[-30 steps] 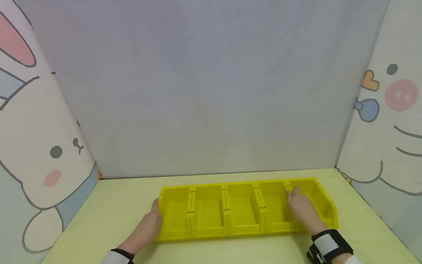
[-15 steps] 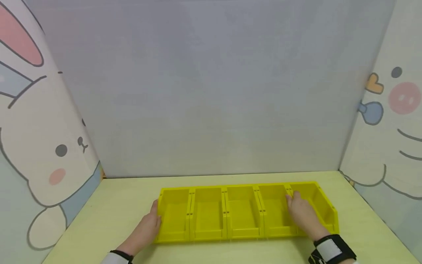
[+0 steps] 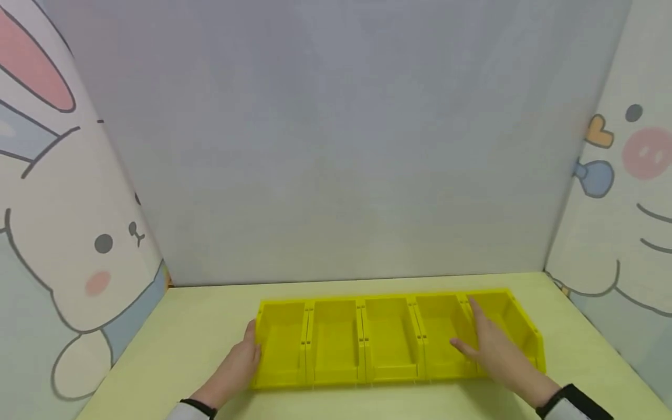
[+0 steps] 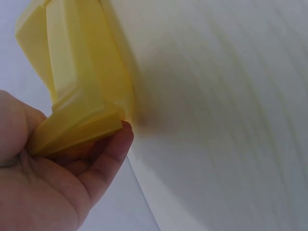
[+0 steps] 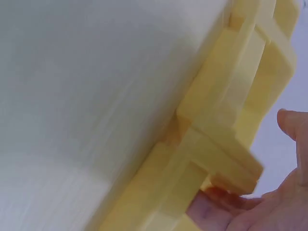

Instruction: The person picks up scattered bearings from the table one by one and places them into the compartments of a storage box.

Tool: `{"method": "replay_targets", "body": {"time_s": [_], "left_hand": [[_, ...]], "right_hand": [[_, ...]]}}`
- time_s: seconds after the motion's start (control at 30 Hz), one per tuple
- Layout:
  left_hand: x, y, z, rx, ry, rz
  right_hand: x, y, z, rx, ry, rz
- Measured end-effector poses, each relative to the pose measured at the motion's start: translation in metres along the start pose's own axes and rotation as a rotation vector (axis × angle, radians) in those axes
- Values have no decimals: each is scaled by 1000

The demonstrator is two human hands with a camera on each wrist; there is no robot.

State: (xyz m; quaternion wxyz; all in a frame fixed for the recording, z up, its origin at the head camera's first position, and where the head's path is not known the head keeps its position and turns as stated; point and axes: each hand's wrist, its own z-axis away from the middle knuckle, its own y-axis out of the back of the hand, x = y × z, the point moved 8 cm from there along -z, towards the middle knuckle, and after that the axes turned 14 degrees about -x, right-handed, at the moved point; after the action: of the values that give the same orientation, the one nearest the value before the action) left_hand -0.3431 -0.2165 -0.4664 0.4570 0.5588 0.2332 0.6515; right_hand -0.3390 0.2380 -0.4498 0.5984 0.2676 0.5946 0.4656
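Note:
Several yellow storage bins (image 3: 336,341) stand side by side in one joined row on the table, with nothing inside them. At the row's left end my left hand (image 3: 238,357) grips the outer side wall; in the left wrist view its fingers (image 4: 107,161) wrap that yellow edge. Over the rightmost divider is my right hand (image 3: 496,350), its thumb spread away from the other fingers. The right wrist view shows the thumb (image 5: 291,124) clear of the plastic, while the other fingers are partly hidden in the bin beside the divider.
A pale yellow table (image 3: 205,312) lies under the bins. Behind it rises a grey back wall (image 3: 336,146). Side panels carry a cartoon rabbit (image 3: 68,256) on the left and a cartoon pig (image 3: 630,192) on the right.
My right hand has loosened from the divider: its thumb has swung out to the left and its fingers have straightened. My left hand keeps its hold, and the bins stay about where they were.

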Motion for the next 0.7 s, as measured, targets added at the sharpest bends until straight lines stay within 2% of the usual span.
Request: {"method": "replay_targets", "body": {"time_s": [0.17,0.27,0.37,0.4,0.47,0.57,0.63,0.7], "left_hand": [[-6,-9,1,-35,20,0],[-5,-10,2,-30,11,-5],[-4,-10,3,-23,2,-10],[-4,-10,4,-21,2,-10],[-4,-10,4,-19,5,-8],[-4,-10,4,-18,12,-12],[-5,-10,4,-19,23,-13],[-5,-10,4,-19,31,-18]], "right_hand": [[-23,-11,37,76,108,92],[-37,-21,54,95,174,134],[-50,-39,70,128,281,190],[-53,-45,75,149,309,210],[-59,-61,84,255,392,310],[-68,-87,94,483,681,463],[-66,-110,99,635,886,560],[-54,-137,96,700,1072,630]]}}
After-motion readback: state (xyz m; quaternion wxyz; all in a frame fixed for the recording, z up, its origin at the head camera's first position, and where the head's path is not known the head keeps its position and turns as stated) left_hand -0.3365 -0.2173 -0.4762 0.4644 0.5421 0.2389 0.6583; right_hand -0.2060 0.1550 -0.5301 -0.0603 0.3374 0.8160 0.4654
